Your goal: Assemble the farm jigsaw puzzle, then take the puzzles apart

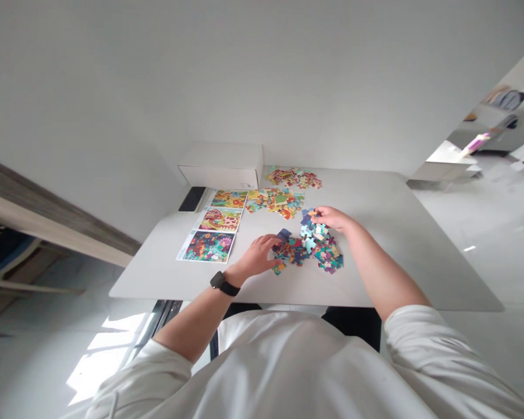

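Observation:
A loose pile of dark blue, teal and purple puzzle pieces [308, 245] lies near the front middle of the table. At its left edge rests my left hand [259, 256], fingers apart and curved around the outermost pieces, with a watch on the wrist. My right hand [332, 217] is at the top of the same pile, thumb and fingers pinched together by an orange and blue piece; exactly what lies between them is too small to tell. Behind are a yellow and green pile [279, 201] and a red and yellow pile [294, 177].
A printed sheet with three colourful pictures [218, 220] lies left of the piles. Beyond it are a dark phone [193, 199] and a white box [222, 166] against the wall. The grey-white table [397, 244] extends to the right.

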### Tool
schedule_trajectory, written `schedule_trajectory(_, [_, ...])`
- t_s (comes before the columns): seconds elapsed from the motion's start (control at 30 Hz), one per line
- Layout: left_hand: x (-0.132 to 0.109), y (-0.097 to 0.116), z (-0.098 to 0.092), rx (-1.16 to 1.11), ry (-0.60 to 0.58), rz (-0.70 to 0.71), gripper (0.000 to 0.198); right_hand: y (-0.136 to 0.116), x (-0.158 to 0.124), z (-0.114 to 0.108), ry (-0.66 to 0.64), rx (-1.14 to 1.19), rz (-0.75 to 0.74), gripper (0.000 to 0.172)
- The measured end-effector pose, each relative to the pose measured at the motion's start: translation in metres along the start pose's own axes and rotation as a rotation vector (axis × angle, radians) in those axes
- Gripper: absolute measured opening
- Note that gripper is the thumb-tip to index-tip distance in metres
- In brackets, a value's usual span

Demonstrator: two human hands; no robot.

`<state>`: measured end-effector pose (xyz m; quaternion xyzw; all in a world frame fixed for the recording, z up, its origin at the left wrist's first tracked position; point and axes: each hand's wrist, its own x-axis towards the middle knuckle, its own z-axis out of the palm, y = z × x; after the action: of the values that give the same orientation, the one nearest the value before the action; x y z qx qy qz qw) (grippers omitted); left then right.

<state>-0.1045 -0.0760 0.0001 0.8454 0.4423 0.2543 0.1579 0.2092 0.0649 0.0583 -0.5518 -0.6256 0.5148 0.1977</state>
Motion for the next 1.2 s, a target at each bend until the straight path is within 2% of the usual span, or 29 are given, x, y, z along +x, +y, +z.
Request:
schedule_trajectory(0.13, [-0.016,0.001,-0.002,0.066,-0.072,0.029,0.067,-0.001,0.001,0.0,-0.015,0.059,-0.008,0.032])
schedule_trajectory(0.23, [-0.013,-0.001,0.002,0.092,-0.096,0.038,0.062,-0.002,0.001,0.02,-0.078,0.103,-0.055,0.034])
schedule_trajectory(0.3, [-0.008,-0.001,0.008,0.103,-0.094,0.026,0.06,0.001,0.0,0.035,-0.113,0.028,-0.068,0.035])
schedule_trajectory(0.33, [-0.005,-0.001,0.012,0.109,-0.08,0.004,0.061,0.003,0.0,0.04,-0.084,-0.054,-0.075,0.034])
schedule_trajectory(0.4, [-0.001,-0.002,0.017,0.122,-0.03,-0.058,0.068,0.008,-0.001,0.042,0.063,-0.258,-0.09,0.03])
schedule_trajectory(0.47, [0.001,-0.002,0.02,0.132,0.012,-0.095,0.075,0.015,-0.003,0.033,0.23,-0.447,-0.08,0.027])
schedule_trajectory(0.53, [0.002,-0.004,0.02,0.128,0.01,-0.066,0.078,0.022,-0.007,0.018,0.306,-0.588,-0.026,0.029])
schedule_trajectory(0.6, [0.004,-0.005,0.02,0.104,-0.012,-0.009,0.078,0.027,-0.012,0.005,0.28,-0.698,0.057,0.034])
schedule_trajectory(0.67, [0.009,-0.005,0.022,0.079,-0.02,0.026,0.08,0.03,-0.017,0.001,0.186,-0.785,0.108,0.039])
schedule_trajectory(0.77, [0.02,-0.003,0.029,0.074,-0.03,0.033,0.092,0.03,-0.023,0.01,0.09,-0.867,0.086,0.052])
schedule_trajectory(0.83, [0.027,0.0,0.036,0.085,-0.046,0.023,0.097,0.029,-0.025,0.018,0.107,-0.89,0.06,0.066])
schedule_trajectory(0.9, [0.032,0.002,0.041,0.086,-0.054,0.02,0.092,0.028,-0.026,0.023,0.119,-0.891,0.069,0.073])
schedule_trajectory(1.03, [0.031,0.005,0.046,0.078,-0.05,0.047,0.075,0.028,-0.025,0.018,0.108,-0.853,0.132,0.071])
schedule_trajectory(1.2, [0.029,0.013,0.05,0.101,-0.033,0.037,0.072,0.031,-0.019,0.012,0.113,-0.729,0.138,0.066])
